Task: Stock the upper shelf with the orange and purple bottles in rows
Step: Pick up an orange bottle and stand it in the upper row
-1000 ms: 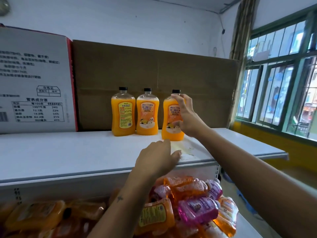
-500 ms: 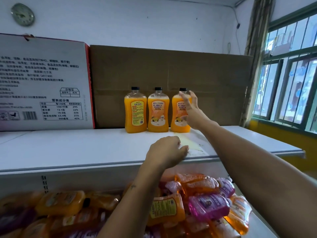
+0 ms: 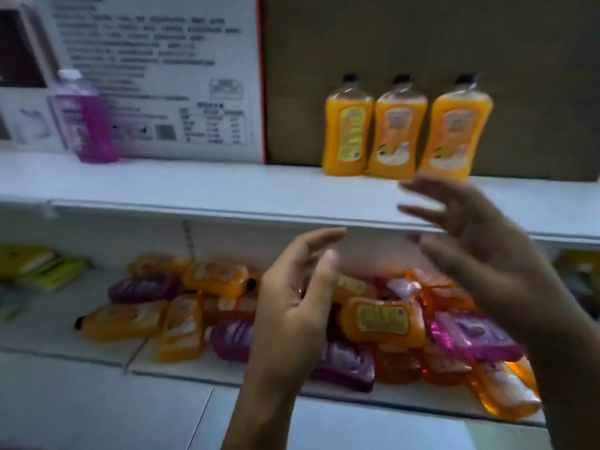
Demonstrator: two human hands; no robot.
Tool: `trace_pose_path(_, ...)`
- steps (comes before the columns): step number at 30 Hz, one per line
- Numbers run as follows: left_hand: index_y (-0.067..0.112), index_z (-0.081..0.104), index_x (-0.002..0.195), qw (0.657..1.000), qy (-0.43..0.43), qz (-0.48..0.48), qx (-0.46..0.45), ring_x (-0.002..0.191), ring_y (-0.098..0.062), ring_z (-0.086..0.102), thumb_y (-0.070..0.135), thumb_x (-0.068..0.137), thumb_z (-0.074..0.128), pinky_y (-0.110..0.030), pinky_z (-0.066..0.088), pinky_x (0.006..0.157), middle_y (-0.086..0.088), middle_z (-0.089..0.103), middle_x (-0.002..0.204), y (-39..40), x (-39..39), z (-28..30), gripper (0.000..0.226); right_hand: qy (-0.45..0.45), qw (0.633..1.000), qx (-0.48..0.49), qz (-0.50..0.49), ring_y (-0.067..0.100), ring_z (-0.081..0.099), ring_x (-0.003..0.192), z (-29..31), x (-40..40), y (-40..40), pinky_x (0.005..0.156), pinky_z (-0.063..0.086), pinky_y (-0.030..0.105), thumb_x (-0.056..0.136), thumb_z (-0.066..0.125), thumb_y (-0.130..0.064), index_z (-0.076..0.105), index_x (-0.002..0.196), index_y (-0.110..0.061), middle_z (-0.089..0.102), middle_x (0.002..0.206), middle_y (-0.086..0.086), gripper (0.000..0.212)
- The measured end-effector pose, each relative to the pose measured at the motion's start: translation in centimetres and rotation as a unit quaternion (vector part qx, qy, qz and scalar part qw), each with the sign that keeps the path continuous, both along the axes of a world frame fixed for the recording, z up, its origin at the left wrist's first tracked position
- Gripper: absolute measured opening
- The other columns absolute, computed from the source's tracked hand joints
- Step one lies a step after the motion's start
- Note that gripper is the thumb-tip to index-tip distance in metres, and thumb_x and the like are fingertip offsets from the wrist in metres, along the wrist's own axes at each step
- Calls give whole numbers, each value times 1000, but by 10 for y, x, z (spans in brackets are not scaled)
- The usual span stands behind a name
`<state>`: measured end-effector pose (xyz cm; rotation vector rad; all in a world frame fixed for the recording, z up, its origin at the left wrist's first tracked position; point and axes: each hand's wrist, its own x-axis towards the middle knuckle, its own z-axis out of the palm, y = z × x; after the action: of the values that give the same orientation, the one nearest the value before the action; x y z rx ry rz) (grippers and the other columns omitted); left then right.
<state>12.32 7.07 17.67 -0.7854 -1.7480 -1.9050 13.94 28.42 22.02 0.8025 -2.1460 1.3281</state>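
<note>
My left hand (image 3: 293,297) hung in front of the lower shelf (image 3: 107,349), palm turned inward, fingers (image 3: 319,238) loosely extended and slightly spread, holding nothing. My right hand (image 3: 487,254) hung just beside it, raised in front of the upper shelf (image 3: 194,190) edge, fingers (image 3: 418,209) spread apart and blurred, also holding nothing. The two palms faced each other with a gap between them.

Upper shelf contents:
1. Three orange bottles (image 3: 397,131) stood upright in a row, side by side, black caps up, against the brown cardboard panel (image 3: 422,43) at the back.
2. One purple bottle (image 3: 86,121) stood upright well apart to the left, in front of the white printed carton (image 3: 162,60). It was blurred; label detail could not be read.

Lower shelf contents:
1. A pile of orange and purple bottles (image 3: 383,323) lay on their sides, overlapping, directly behind and below my hands.
2. One pink-purple bottle (image 3: 474,336) lay on top of the pile at the right, beneath my right forearm.
3. Yellow-green packs (image 3: 39,264) lay at the far left of the same shelf, apart from the pile.

Neither hand touched any bottle or either shelf.
</note>
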Motion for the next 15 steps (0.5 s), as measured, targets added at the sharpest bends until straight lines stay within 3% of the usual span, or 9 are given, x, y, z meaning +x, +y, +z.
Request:
trace_pose_path(4, 24, 68, 114, 985, -100, 138, -29, 110, -5, 64, 27, 95, 53, -22, 52, 90, 11, 70, 114, -66, -2, -53, 25, -123, 985, 22, 121, 17, 54, 133, -64, 0, -64, 106, 47, 34, 95, 60, -46, 52, 138, -36, 59, 140, -5, 46)
trace_pose_path(8, 39, 65, 111, 945, -200, 253, -61, 109, 5, 60, 36, 96, 54, -23, 48, 87, 25, 67, 111, -130, 4, -93, 19, -185, 975, 33, 120, 6, 54, 129, -114, -38, -123, 105, 48, 34, 96, 58, -33, 53, 134, -44, 59, 135, -19, 41)
trace_pose_path(12, 40, 62, 118, 901, -288, 311, -86, 118, 3, 55, 31, 99, 55, -35, 44, 105, 22, 64, 120, -181, 16, -121, 22, -255, 956, 51, 133, -3, 50, 129, -156, -71, -180, 108, 44, 32, 97, 58, -35, 52, 134, -47, 57, 135, -25, 39)
trace_pose_path(15, 40, 60, 121, 874, -350, 319, -106, 123, 1, 51, 33, 98, 54, -37, 42, 109, 19, 60, 125, -215, 19, -131, 24, -253, 946, 158, 122, -10, 43, 128, -182, -93, -215, 110, 34, 14, 98, 59, -35, 49, 140, -39, 50, 141, -25, 43)
